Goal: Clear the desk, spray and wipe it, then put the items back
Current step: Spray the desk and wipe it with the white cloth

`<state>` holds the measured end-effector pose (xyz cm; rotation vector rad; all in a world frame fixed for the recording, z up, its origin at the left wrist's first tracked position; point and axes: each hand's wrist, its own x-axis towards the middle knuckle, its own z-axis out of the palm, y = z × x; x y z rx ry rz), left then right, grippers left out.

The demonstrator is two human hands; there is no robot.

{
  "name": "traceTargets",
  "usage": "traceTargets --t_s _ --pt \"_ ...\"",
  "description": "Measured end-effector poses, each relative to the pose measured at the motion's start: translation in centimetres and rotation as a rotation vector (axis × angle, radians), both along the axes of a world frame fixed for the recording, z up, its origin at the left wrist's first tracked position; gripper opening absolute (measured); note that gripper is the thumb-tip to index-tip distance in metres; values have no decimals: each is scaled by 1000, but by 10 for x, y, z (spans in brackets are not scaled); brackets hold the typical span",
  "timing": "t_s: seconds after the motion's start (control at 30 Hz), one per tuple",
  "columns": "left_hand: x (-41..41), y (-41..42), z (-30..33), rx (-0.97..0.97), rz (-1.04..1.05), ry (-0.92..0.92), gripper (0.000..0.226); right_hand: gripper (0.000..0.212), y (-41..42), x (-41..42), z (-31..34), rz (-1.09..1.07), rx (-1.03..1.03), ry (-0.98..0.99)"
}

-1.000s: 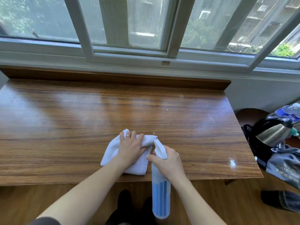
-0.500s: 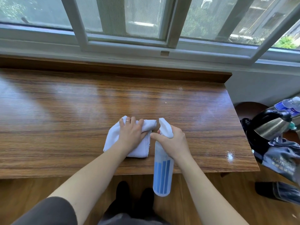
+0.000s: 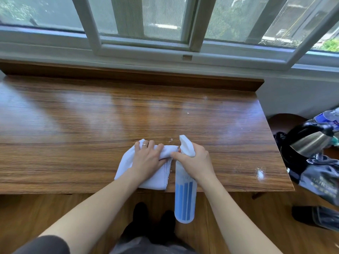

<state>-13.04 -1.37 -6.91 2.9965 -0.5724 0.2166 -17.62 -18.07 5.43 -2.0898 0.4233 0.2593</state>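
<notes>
Cloth (image 3: 145, 173) sits at desk (image 3: 73, 134) front edge, my left hand (image 3: 148, 158) pressing it flat, fingers relaxed. Right hand (image 3: 194, 162) grips spray bottle (image 3: 185, 197) neck (nozzle forward), bottle hanging past the edge.

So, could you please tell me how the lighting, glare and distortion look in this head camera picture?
Head view: daylight from the window throws broad pale glare across the desk; wide-angle distortion bows the desk edges and window frame; the kettle at the right edge looks soft and smeared; the cloth and spray bottle are sharp.
</notes>
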Motion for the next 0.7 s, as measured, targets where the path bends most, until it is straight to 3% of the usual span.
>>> traceTargets --t_s 0.27,0.5,0.7 --pt "32 -15 7 17 138 133 52 33 -6 -10 -8 -8 -21 15" --pt "-19 -8 6 11 41 13 55 24 -10 -12 -7 8 -11 -1" --pt "-66 -6 -14 -20 -9 -115 46 34 -11 -8 -4 -15 8 12"
